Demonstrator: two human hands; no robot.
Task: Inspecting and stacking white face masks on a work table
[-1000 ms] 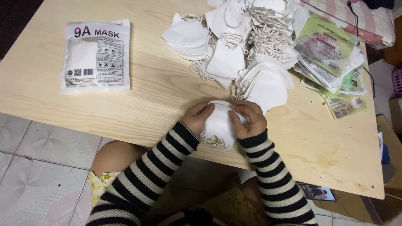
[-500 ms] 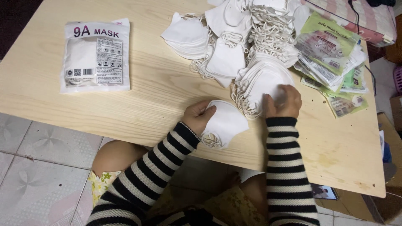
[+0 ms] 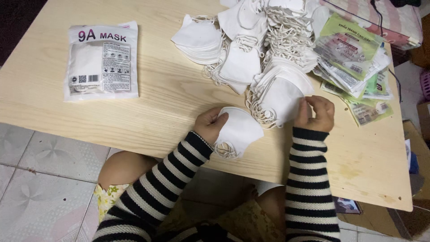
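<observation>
My left hand [image 3: 209, 124] holds a small stack of folded white face masks [image 3: 237, 132] down on the wooden table [image 3: 148, 116], near its front edge. My right hand [image 3: 316, 113] pinches the edge of the top mask on a fanned stack of white masks [image 3: 280, 94] just to the right. Both sleeves are black-and-white striped. Further back lies a heap of loose white masks with ear loops [image 3: 251, 36].
A sealed white mask package [image 3: 102, 60] lies at the table's left. A pile of green-and-clear empty packets [image 3: 354, 62] sits at the right. Tiled floor shows below the table edge; boxes and clutter stand beyond the right edge.
My right hand has left the small mask stack and moved right to the fanned stack, where it now grips a mask. My left hand stays on the small stack.
</observation>
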